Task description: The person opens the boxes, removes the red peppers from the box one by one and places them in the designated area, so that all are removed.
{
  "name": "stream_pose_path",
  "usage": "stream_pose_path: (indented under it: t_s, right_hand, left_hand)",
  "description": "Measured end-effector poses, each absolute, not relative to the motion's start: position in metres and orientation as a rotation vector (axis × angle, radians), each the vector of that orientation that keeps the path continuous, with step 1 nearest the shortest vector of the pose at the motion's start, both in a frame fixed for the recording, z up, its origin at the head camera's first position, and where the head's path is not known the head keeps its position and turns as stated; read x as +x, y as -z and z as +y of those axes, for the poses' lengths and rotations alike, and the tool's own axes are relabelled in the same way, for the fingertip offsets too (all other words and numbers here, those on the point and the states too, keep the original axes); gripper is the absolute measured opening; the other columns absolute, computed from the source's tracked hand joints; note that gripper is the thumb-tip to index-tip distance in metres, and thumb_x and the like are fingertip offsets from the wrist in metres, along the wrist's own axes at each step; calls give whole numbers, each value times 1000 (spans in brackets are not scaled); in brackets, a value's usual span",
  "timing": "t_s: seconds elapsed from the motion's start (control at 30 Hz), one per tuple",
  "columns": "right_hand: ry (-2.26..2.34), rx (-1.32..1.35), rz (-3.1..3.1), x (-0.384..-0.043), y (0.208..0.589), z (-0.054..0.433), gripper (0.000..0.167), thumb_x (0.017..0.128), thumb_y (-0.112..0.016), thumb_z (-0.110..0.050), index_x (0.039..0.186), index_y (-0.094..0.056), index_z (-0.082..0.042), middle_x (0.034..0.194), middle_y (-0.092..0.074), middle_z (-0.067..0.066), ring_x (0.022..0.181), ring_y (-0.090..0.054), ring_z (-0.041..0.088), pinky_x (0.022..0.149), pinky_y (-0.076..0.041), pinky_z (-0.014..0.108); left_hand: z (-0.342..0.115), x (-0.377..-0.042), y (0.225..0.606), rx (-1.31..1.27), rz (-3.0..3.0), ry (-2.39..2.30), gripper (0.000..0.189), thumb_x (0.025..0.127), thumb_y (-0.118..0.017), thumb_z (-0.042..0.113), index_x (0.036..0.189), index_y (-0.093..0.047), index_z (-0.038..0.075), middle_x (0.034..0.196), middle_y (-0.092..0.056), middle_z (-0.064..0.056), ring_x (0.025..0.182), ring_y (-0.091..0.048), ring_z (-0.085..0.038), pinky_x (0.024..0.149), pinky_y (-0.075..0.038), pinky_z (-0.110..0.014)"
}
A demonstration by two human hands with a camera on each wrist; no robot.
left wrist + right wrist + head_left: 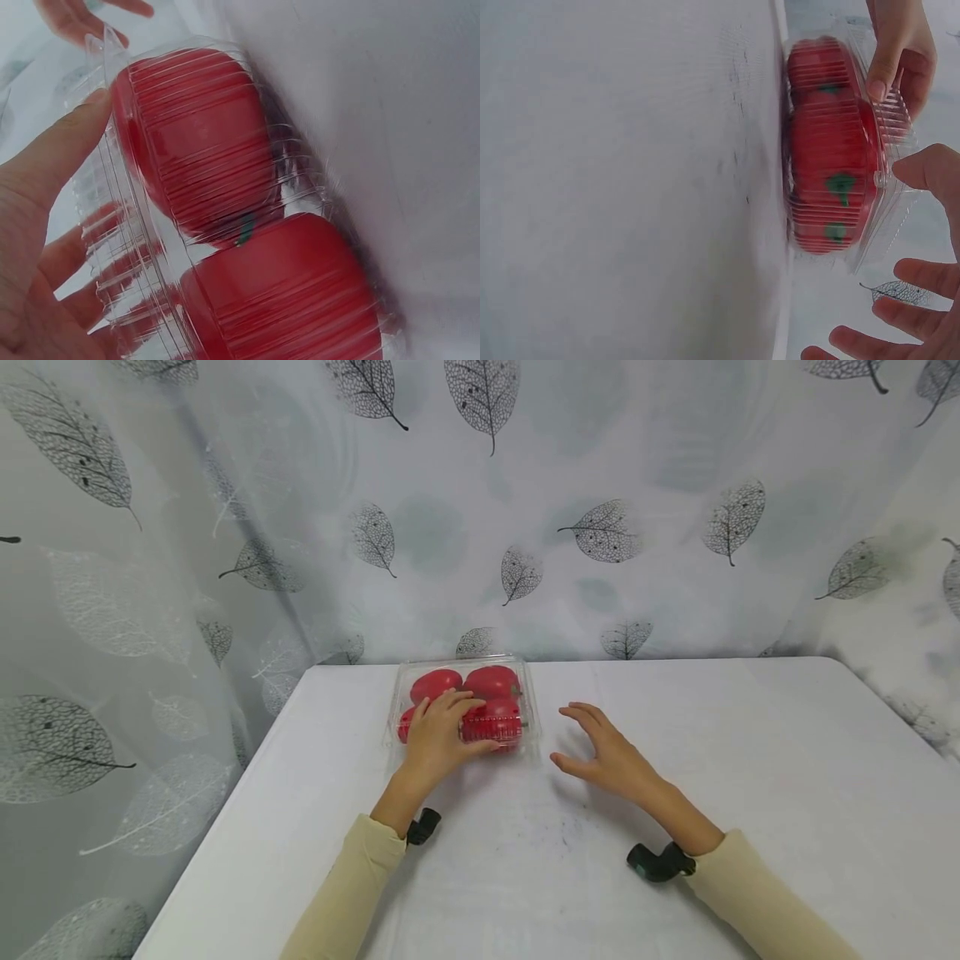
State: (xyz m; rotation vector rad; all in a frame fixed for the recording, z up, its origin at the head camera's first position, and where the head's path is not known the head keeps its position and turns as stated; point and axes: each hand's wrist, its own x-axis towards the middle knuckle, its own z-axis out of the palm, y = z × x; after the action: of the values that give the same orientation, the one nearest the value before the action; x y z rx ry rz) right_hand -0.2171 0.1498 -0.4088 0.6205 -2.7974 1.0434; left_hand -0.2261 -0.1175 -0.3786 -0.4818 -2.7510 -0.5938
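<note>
A clear, ridged plastic clamshell box (532, 706) sits at the table's far side, holding several smooth red, tomato-like fruits (491, 682) with green stems. My left hand (435, 739) reaches over its near left part in the head view. The left wrist view shows its thumb (64, 146) against the lid's rim, while the fingers (64, 259) curl behind the clear lid, pinching it. To the right of the box is my right hand (611, 760), fingers spread and holding nothing. In the right wrist view its thumb overlaps the lid's edge.
The box rests on a white-covered table (720, 735), close to its back edge. Behind hangs a pale curtain (450, 593) printed with leaves. Small black cameras are strapped to the left wrist (424, 826) and right wrist (660, 863).
</note>
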Motion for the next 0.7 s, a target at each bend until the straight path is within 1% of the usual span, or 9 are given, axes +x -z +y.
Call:
stream_pose_path:
  t_s: [0.23, 0.53, 0.7]
  right_hand:
    - [-1330, 649, -2712, -219, 413, 144, 63, 86, -74, -24, 138, -46, -3, 143, -43, 19, 124, -49, 43, 93, -49, 56]
    - [-1421, 639, -2674, -220, 417, 138, 55, 87, -73, -22, 133, -52, -2, 138, -49, 19, 120, -52, 42, 89, -52, 54]
    - [-1471, 614, -2672, -220, 417, 135, 54, 87, -74, -22, 133, -53, -2, 136, -51, 18, 119, -54, 40, 90, -52, 51]
  left_hand:
    - [-118, -226, 377, -469, -2757, 630, 61, 73, -84, 41, 126, -65, 18, 135, -58, -6, 132, -46, -27, 115, -24, -56]
    - [-120, -227, 379, -491, -2741, 592, 58, 76, -82, 41, 125, -65, 16, 133, -59, -7, 130, -48, -28, 114, -27, -56]
    - [-121, -227, 378, -499, -2719, 575, 58, 76, -82, 42, 125, -65, 17, 133, -59, -7, 129, -50, -27, 113, -30, -56]
